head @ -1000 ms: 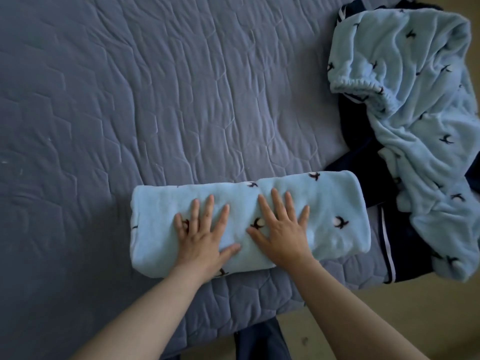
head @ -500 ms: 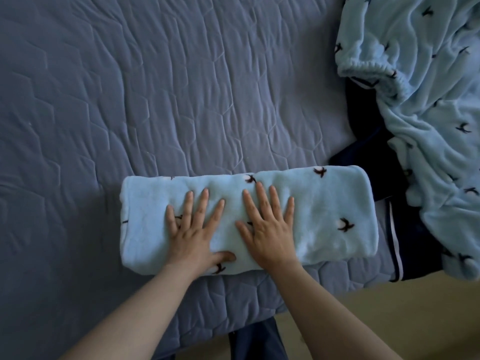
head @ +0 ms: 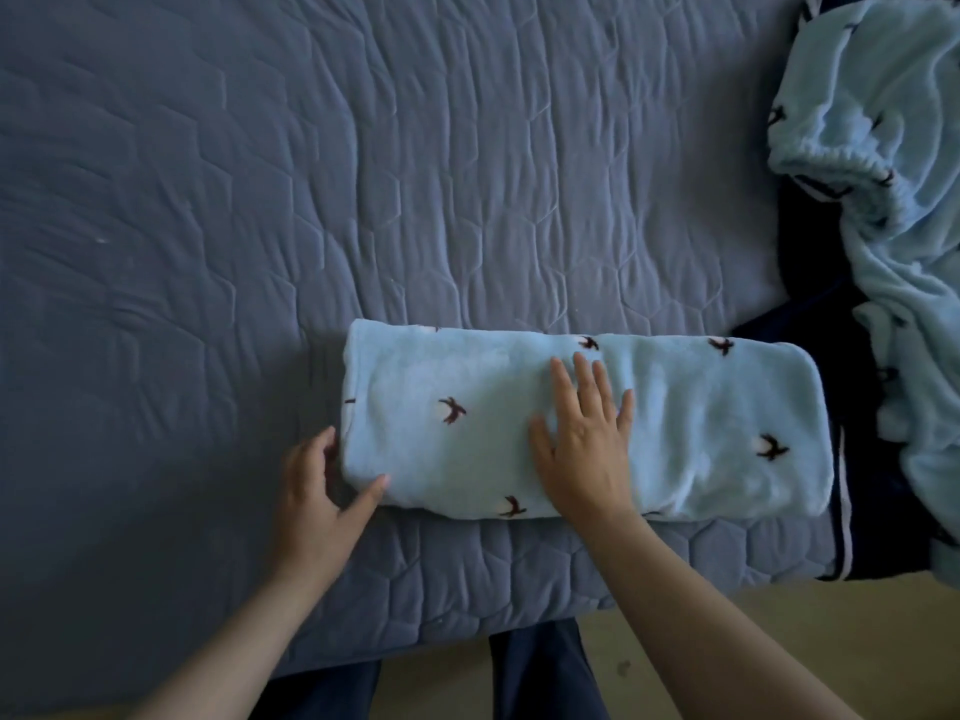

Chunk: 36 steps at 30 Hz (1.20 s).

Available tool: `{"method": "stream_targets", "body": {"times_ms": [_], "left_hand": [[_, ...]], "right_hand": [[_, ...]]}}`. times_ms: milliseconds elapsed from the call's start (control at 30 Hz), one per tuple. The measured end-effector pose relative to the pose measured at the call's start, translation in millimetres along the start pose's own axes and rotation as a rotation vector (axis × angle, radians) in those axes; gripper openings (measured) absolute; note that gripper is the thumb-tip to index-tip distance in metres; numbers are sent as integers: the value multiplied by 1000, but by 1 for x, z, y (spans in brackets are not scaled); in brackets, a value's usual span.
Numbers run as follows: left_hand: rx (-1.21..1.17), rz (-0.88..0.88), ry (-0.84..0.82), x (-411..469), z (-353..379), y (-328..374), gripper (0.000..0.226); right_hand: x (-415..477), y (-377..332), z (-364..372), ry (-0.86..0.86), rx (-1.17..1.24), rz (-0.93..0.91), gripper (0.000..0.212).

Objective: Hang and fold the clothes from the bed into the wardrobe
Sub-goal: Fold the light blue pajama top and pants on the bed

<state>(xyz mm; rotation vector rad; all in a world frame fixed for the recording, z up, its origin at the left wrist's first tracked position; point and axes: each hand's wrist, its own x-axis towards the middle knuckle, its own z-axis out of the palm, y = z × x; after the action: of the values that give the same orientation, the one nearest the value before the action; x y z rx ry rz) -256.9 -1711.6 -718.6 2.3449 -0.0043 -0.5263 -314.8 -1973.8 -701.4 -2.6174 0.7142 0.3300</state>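
One garment is nearly folded, as far as I can see: the light blue fleece piece (head: 582, 426) with small dark bird marks lies as a long, flat bundle near the front edge of the bed (head: 311, 174), parallel to that edge. My right hand (head: 584, 444) rests flat on the middle of it, fingers spread and slightly apart, pressing and not gripping. My left hand (head: 317, 483) is at the left end of the bundle, open, with the thumb touching the lower left corner and the fingers beside the end; it does not close on the fabric yet. I judge that one more fold, from the left end over toward the middle, is probably the step in hand, because the bundle looks too long for a shelf. More work is left than done. At the right side of the bed, a second light blue fleece garment (head: 893, 210) lies crumpled and unfolded, and under it a dark navy garment (head: 810, 283) with a white stripe is partly hidden. I cannot tell whether more clothes lie below them. No wardrobe is visible in this view, so nothing is hung or put away yet, by my judgement.
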Motion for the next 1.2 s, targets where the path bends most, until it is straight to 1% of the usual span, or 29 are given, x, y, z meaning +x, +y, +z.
{"method": "stream_targets", "body": {"times_ms": [67,100,167,200,233,333,433,467,567,600,633,733,800,833,867,900,967,1000,1033,1067,1100,1200], "left_hand": [[-209,-150,-124,-2,-7,-5,52],[-265,-184,-202,-2,-10,-6,47],[-288,-199,-324,3,-10,-4,38],[-282,-187,-342,6,-11,1,34],[-263,-159,-337,7,-12,9,32],[-268,34,-286,9,-20,30,35],[-288,102,-329,2,-31,36,25],[-232,127,-349,2,-33,34,22],[-5,226,-369,10,-41,19,25],[36,217,-371,15,-43,13,26],[60,164,-379,20,-43,7,29],[154,-136,-374,31,-36,-16,38],[245,-280,-313,33,-31,-27,28],[294,-299,-263,34,-31,-27,20],[344,-255,-197,33,-32,-23,14],[376,-140,-123,32,-33,-16,10],[326,216,12,24,-34,5,7],[277,374,61,19,-34,18,8],[233,490,77,16,-32,32,12],[201,556,73,14,-29,47,14],[184,586,53,14,-24,63,15],[211,636,-73,18,5,102,21]], "right_hand": [[-12,-22,2,-35,32,-30,63],[-17,-31,4,-53,44,-22,64],[-21,-43,9,-63,53,13,66],[-21,-47,11,-59,51,25,66],[-21,-50,13,-52,52,31,67],[-22,-55,17,-38,55,19,67],[-23,-50,16,-42,24,-3,66],[-23,-46,15,-52,9,-6,66],[-22,-40,18,-115,-76,-35,66],[-21,-40,20,-127,-97,-47,66],[-20,-39,21,-133,-108,-53,66],[-20,-31,25,-142,-199,-76,67],[-22,-22,27,-153,-295,-93,68],[-23,-18,27,-149,-308,-72,69],[-23,-15,26,-144,-299,-34,71],[-23,-12,26,-146,-283,1,73],[-24,-10,26,-167,-259,7,75],[-24,-10,24,-172,-240,-5,75],[-23,-10,22,-163,-212,-5,74],[-21,-11,18,-138,-185,5,73],[-18,-11,13,-109,-168,19,71],[-7,-8,2,-70,-169,15,67]]}}
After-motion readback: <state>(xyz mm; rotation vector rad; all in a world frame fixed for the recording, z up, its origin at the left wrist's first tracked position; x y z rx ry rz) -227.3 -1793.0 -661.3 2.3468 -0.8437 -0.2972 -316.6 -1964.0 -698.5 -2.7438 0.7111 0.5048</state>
